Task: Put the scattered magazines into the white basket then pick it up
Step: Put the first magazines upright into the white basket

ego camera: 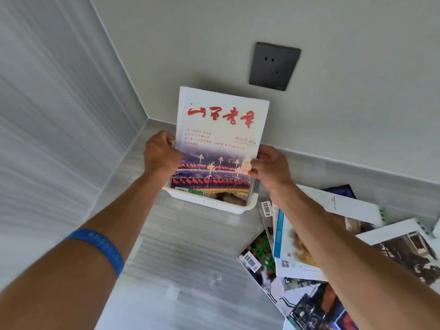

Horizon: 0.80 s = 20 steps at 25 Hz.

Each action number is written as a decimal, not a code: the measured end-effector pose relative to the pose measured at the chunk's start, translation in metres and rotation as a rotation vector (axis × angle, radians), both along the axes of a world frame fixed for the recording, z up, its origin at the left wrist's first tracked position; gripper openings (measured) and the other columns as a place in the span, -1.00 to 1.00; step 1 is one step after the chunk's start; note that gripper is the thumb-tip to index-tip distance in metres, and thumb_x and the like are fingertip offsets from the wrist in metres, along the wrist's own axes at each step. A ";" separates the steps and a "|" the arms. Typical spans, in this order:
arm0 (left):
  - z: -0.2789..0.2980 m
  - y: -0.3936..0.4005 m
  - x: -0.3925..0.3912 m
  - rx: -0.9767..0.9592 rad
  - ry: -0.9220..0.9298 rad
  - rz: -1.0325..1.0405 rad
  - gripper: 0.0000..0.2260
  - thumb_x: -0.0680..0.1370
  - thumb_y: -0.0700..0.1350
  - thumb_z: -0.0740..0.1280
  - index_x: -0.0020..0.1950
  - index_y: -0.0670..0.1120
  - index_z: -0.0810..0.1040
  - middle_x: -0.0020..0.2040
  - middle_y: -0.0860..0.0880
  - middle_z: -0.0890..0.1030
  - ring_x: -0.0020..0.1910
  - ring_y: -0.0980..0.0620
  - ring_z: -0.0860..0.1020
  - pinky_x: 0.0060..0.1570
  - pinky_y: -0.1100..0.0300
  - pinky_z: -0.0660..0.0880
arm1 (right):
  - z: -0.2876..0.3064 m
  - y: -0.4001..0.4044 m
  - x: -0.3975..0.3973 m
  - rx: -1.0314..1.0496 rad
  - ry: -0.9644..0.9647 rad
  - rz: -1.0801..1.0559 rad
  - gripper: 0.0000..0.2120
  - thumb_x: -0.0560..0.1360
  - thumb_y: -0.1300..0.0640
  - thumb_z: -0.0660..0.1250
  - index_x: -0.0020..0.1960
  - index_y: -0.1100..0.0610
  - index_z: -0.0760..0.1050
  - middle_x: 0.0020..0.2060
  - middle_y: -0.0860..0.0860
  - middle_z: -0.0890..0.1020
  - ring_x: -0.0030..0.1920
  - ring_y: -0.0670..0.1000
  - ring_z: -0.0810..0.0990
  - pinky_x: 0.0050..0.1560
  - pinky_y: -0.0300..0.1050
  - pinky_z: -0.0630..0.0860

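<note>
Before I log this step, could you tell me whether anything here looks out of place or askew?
Yes: several magazines lie fanned and overlapping on the floor right of the white basket, some face down. The red-titled magazine, held by both hands, stands upright in the basket, most of it sticking up above the rim.

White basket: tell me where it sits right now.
In the head view the white basket stands on the floor near the wall corner, below the dark wall socket, left of the scattered magazines.
</note>
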State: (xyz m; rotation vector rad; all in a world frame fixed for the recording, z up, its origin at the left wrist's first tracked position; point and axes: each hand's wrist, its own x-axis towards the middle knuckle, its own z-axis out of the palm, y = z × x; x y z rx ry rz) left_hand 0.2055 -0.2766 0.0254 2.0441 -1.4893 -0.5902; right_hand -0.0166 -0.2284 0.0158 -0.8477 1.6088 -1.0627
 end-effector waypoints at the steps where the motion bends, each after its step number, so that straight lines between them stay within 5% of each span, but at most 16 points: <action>1: 0.000 0.006 -0.004 -0.036 -0.037 -0.005 -0.71 0.49 -0.35 0.30 0.19 -0.16 0.53 0.18 -0.16 0.58 0.04 -0.08 0.56 -0.15 0.26 0.49 | 0.000 0.008 -0.008 -0.026 0.026 -0.031 -0.67 0.48 0.36 0.33 0.16 0.06 0.57 0.18 0.01 0.67 0.13 0.05 0.66 0.06 0.00 0.66; 4: 0.000 0.058 -0.035 -0.289 0.037 -0.220 -0.70 0.49 -0.32 0.29 0.20 -0.14 0.51 0.14 -0.14 0.58 0.02 -0.09 0.57 -0.05 0.09 0.57 | -0.009 0.073 -0.045 -0.077 0.229 -0.023 -0.71 0.51 0.30 0.31 0.16 0.02 0.56 0.09 -0.13 0.66 0.06 -0.07 0.67 0.11 -0.05 0.63; 7: -0.011 0.142 -0.099 -0.243 0.085 -0.618 -0.76 0.48 -0.32 0.31 0.13 -0.15 0.54 0.01 -0.08 0.63 -0.06 -0.03 0.57 -0.11 0.07 0.59 | -0.031 0.164 -0.101 -0.054 0.494 0.007 -0.75 0.53 0.34 0.31 0.14 0.09 0.58 0.01 -0.12 0.68 0.00 -0.06 0.69 0.09 -0.06 0.63; 11: -0.041 0.205 -0.186 -0.117 -0.063 -0.833 -0.75 0.51 -0.29 0.27 0.15 -0.11 0.57 0.05 -0.05 0.65 -0.01 -0.03 0.57 0.04 0.06 0.56 | -0.054 0.214 -0.170 0.077 0.973 0.090 -0.62 0.45 0.32 0.38 0.26 0.20 0.53 0.25 0.13 0.61 0.26 0.19 0.56 0.33 0.00 0.43; 14: -0.056 0.219 -0.237 -0.051 -0.105 -0.909 -0.65 0.53 -0.24 0.24 0.31 -0.07 0.47 0.22 -0.02 0.59 0.18 0.01 0.52 0.25 0.08 0.48 | -0.063 0.230 -0.196 0.353 1.088 0.249 -0.33 0.51 -0.10 0.33 0.52 0.12 0.24 0.55 0.16 0.24 0.51 0.23 0.24 0.45 0.18 0.27; 17: -0.069 0.225 -0.268 0.094 -0.193 -0.941 -0.47 0.53 -0.22 0.27 0.49 -0.02 0.28 0.47 -0.06 0.36 0.45 -0.06 0.30 0.45 0.02 0.27 | -0.072 0.247 -0.202 0.455 1.150 0.483 -0.01 0.37 -0.44 0.25 0.59 0.04 -0.03 0.61 0.09 0.00 0.58 0.21 0.04 0.44 0.21 0.25; 20: -0.079 0.233 -0.278 0.221 -0.397 -1.096 -0.30 0.47 -0.27 0.32 0.55 -0.01 0.11 0.60 -0.10 -0.01 0.58 -0.09 -0.04 0.54 -0.04 -0.01 | -0.077 0.262 -0.201 0.350 1.185 0.715 0.12 0.31 -0.35 0.40 0.60 0.07 -0.13 0.61 0.14 -0.09 0.59 0.25 -0.03 0.52 0.26 0.12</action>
